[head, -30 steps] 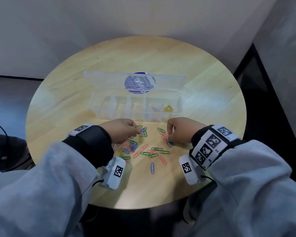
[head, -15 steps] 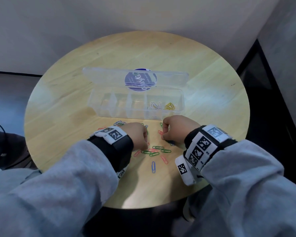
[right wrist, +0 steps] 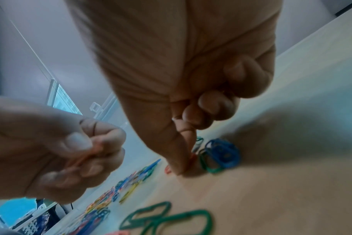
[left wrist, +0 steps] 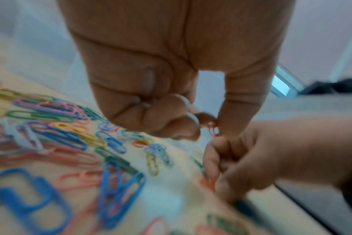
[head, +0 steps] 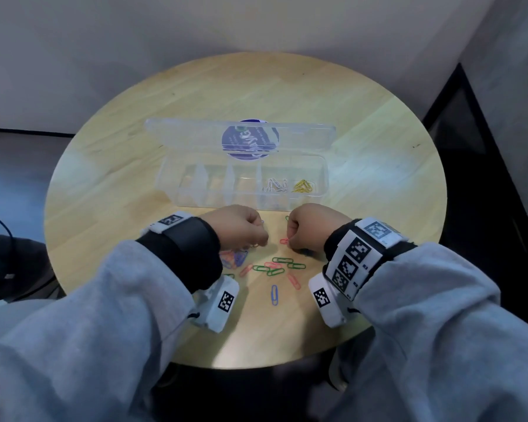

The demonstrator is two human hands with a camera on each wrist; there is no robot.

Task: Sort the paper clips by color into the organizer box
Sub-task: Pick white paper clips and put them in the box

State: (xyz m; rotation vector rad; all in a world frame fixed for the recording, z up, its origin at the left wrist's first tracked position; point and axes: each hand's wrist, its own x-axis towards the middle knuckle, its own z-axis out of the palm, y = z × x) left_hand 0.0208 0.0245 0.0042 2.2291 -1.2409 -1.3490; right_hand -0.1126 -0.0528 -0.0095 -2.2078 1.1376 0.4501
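Note:
The clear organizer box [head: 192,190] stands open at mid-table, with white clips [head: 275,185] and yellow clips [head: 302,186] in its two right compartments. Just in front of it my left hand [head: 261,239] is curled, and the left wrist view shows thumb and forefinger pinching a pink paper clip [left wrist: 212,129] above the table. My right hand [head: 290,239] is curled too. Its thumb and forefinger pinch a red paper clip [right wrist: 192,157] that lies on the wood, also seen as the red paper clip [head: 284,240] in the head view. A mixed pile of clips [head: 235,258] lies under my left wrist.
Loose green clips [head: 282,266], pink clips [head: 293,281] and one blue clip [head: 274,295] lie between my wrists. The round wooden table [head: 104,184] stands in a corner, with its near edge under my forearms. The box lid [head: 195,132] stands up behind the compartments.
My left hand has left the pile and come up and right with a pink clip. My right hand has shifted slightly left onto a red clip. The two hands are closer together.

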